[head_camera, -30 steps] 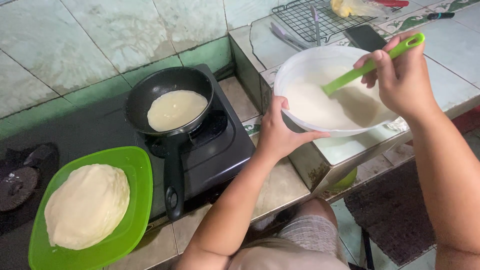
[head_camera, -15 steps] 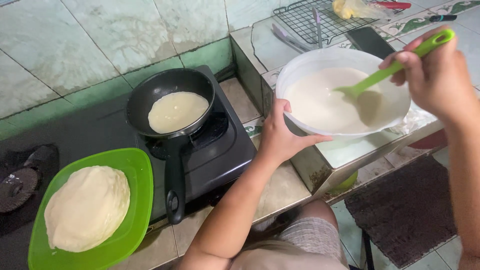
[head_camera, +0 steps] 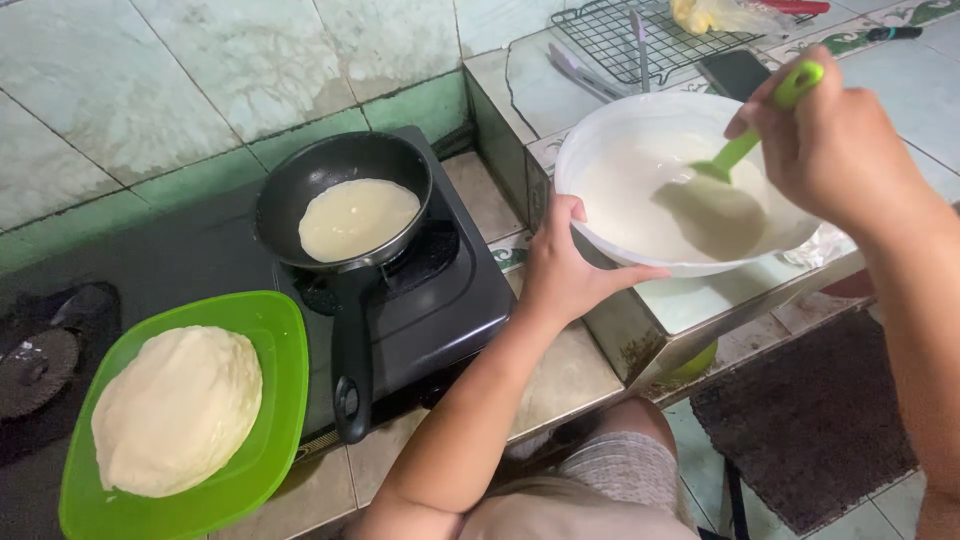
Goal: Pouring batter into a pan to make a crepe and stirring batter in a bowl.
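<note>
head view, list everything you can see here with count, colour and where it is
bowl: 1, white, holds batter, on raised counter
ladle: 1, green, dipped in the batter
pan: 1, black, on the stove, thin crepe inside
stove: 1, black, centre
plate: 1, green, lower left, stacked crepes
cooling rack: 1, dark wire, top
phone: 1, black, behind bowl
left hand: steadies bowl rim
right hand: fingers grip ladle

Pale tiled wall (head_camera: 150,80) w/ green band, dark floor mat (head_camera: 810,430).
</note>
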